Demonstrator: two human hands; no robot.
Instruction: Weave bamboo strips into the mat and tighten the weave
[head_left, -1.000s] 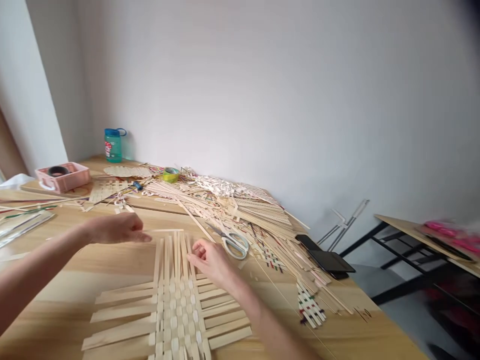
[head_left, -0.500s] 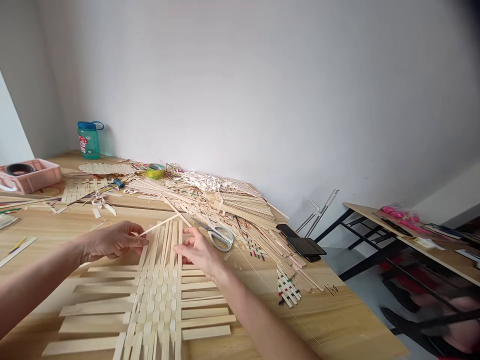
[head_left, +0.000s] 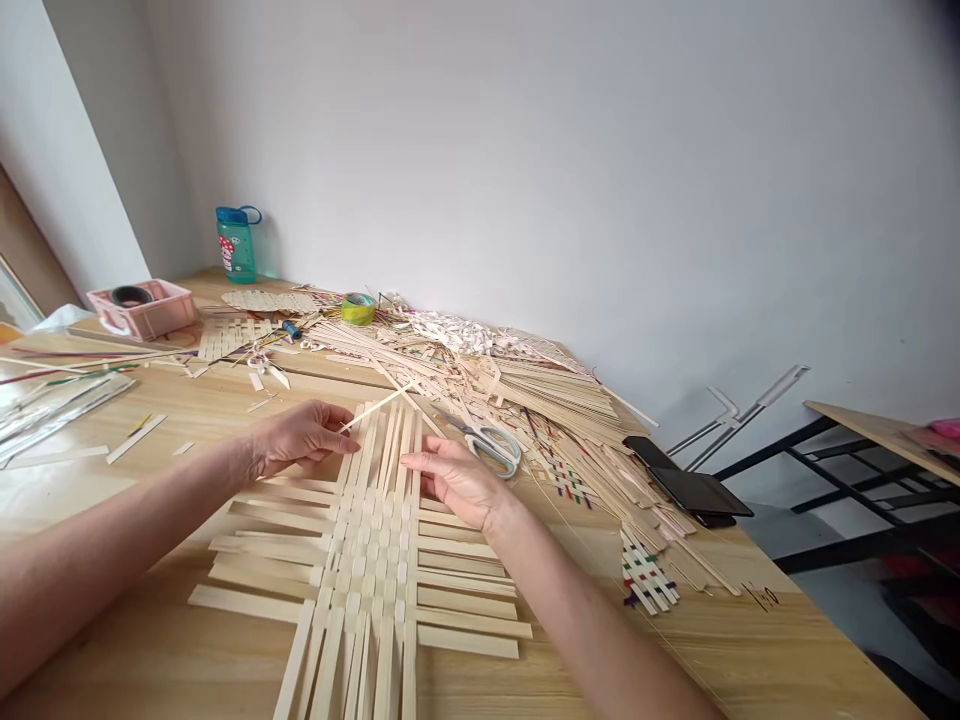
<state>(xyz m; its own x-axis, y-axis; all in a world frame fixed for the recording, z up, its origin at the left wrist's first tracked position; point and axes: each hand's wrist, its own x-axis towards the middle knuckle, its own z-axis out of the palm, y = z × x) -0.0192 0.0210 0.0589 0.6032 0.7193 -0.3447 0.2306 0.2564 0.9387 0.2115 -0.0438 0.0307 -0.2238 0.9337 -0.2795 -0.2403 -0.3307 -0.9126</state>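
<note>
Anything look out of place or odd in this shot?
Yes: one thin pale bamboo strip sits diagonally across the top of the flat bamboo weave, beside the left hand. It looks odd because the weave's other strips run straight and parallel.

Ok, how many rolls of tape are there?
2: a yellow-green tape roll on the pale strip pile, a dark roll inside the pink plastic crate. More may be hidden under strips.

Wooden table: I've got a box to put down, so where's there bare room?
Bare wood shows left of the bamboo weave, between the left forearm and the silvery strip bundle, and at front right, below the small woven sample. The strip pile behind the scissors is crowded.
</note>
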